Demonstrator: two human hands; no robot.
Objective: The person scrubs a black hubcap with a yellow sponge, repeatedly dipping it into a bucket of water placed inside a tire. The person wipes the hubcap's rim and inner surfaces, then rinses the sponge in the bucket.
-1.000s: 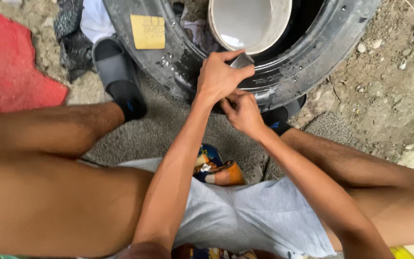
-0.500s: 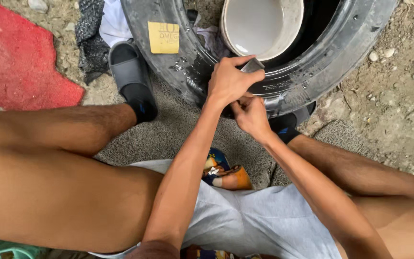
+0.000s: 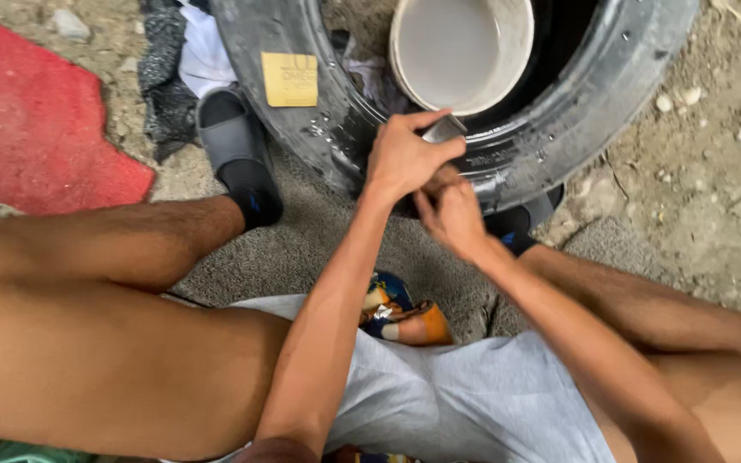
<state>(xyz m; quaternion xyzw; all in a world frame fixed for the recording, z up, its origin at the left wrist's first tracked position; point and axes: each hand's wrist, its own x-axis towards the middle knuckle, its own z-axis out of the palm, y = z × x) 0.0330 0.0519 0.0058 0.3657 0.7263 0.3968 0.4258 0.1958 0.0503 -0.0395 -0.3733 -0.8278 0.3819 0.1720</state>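
Left hand (image 3: 405,159) grips a small flat grey metal piece (image 3: 444,129) against the wet black rubber tyre (image 3: 559,129); right hand (image 3: 454,214), fingers curled, presses just below it, beside a round white bucket (image 3: 460,51)

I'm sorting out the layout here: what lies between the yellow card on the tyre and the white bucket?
In the head view, only the wet black tyre rubber and a bit of crumpled cloth separate the yellow card from the white bucket.

Head camera looks steeply down, close above the tyre (image 3: 508,163).
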